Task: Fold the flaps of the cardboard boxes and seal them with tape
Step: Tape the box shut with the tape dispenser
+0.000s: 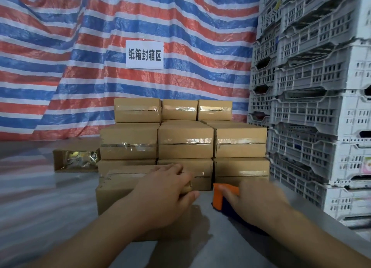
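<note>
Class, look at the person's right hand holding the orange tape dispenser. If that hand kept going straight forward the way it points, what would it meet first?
Most likely the bottom-right sealed box of the stack, directly beyond the orange tape dispenser that the right hand holds. Depth is hard to judge from this single view, so the gap between them is uncertain.

Grey glossy floor [40, 207] bearing stacked taped brown cardboard boxes [185, 141], one open-sided cardboard box [75, 160], stacked grey perforated plastic crates [321, 107].

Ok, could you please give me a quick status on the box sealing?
Left hand grips near box. Right hand holds orange tape dispenser. Sealed stack directly behind; nothing blocking.
</note>
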A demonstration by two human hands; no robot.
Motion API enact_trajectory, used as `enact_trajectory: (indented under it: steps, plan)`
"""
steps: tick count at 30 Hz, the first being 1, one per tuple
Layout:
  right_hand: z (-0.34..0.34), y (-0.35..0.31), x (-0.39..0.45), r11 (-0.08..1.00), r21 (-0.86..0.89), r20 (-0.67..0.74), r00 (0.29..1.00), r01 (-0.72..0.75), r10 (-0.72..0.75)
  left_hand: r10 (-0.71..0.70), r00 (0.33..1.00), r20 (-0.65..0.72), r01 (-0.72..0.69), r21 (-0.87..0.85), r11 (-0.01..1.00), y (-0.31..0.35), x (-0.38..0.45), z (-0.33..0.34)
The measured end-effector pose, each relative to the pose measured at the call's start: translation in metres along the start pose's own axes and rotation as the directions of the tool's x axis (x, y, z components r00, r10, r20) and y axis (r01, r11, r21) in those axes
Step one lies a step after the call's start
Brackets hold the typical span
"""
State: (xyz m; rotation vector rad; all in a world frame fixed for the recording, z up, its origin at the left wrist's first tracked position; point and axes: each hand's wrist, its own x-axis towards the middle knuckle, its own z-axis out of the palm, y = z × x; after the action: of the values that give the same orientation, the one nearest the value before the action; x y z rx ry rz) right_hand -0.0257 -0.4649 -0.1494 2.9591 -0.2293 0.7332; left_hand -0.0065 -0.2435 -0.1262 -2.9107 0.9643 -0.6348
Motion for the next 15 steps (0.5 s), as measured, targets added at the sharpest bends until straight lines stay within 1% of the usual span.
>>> enact_trajectory:
  steps: [1, 2, 3, 4, 5, 6, 7, 8, 9, 10, 11, 12, 13, 15]
  plan:
    - [-0.006, -0.007, 0.001, 0.993, 0.118, -0.044, 0.999, 0.032, -0.027, -0.003, 1.0, 0.003, 0.003, 0.005, 1.0, -0.002, 0.0, 0.0]
    - [-0.013, -0.017, 0.003, 0.936, 0.346, -0.048, 0.998, 0.059, -0.046, -0.002, 1.0, 0.001, 0.002, -0.002, 1.0, -0.002, 0.001, 0.002]
    - [-0.022, -0.029, 0.003, 0.788, 0.616, 0.033, 0.998, 0.019, -0.051, -0.004, 1.0, 0.005, 0.004, -0.007, 1.0, -0.005, -0.002, -0.001]
    - [-0.03, -0.043, 0.001, 0.561, 0.821, 0.175, 0.982, -0.105, -0.072, -0.014, 1.0, 0.02, 0.015, -0.01, 1.0, -0.001, 0.001, 0.003]
    - [-0.035, -0.06, -0.001, 0.355, 0.894, 0.327, 0.939, -0.272, -0.104, -0.028, 0.999, 0.04, 0.029, -0.019, 0.999, 0.002, 0.003, 0.005]
    - [-0.032, -0.074, -0.001, 0.257, 0.884, 0.434, 0.89, -0.391, -0.139, -0.048, 0.998, 0.049, 0.052, -0.095, 0.994, 0.005, 0.005, 0.007]
    - [-0.022, -0.086, -0.003, 0.219, 0.873, 0.474, 0.865, -0.436, -0.165, -0.088, 0.995, 0.057, 0.099, -0.223, 0.97, 0.009, 0.005, 0.007]
    - [-0.013, -0.092, -0.007, 0.157, 0.889, 0.456, 0.864, -0.43, -0.214, -0.106, 0.992, 0.069, 0.123, -0.309, 0.943, 0.008, 0.007, 0.009]
    - [-0.007, -0.096, -0.012, 0.11, 0.907, 0.422, 0.875, -0.407, -0.239, -0.085, 0.994, 0.075, 0.103, -0.283, 0.954, 0.004, 0.007, 0.007]
    - [-0.005, -0.098, -0.016, 0.073, 0.919, 0.392, 0.882, -0.387, -0.26, -0.061, 0.996, 0.061, 0.073, -0.221, 0.973, -0.001, 0.005, 0.003]
    - [-0.004, -0.099, -0.019, 0.058, 0.925, 0.377, 0.888, -0.376, -0.263, -0.034, 0.998, 0.05, 0.042, -0.173, 0.984, -0.006, 0.001, -0.001]
    - [-0.004, -0.099, -0.019, 0.076, 0.92, 0.39, 0.89, -0.384, -0.237, -0.019, 0.999, 0.035, 0.025, -0.177, 0.984, -0.01, -0.006, -0.006]
    - [-0.006, -0.099, -0.016, 0.131, 0.913, 0.406, 0.893, -0.387, -0.194, -0.025, 1.0, 0.015, 0.027, -0.18, 0.983, -0.018, -0.014, -0.013]
    - [-0.011, -0.1, -0.01, 0.243, 0.904, 0.395, 0.904, -0.351, -0.164, -0.071, 0.991, -0.11, 0.045, -0.221, 0.974, -0.03, -0.024, -0.011]
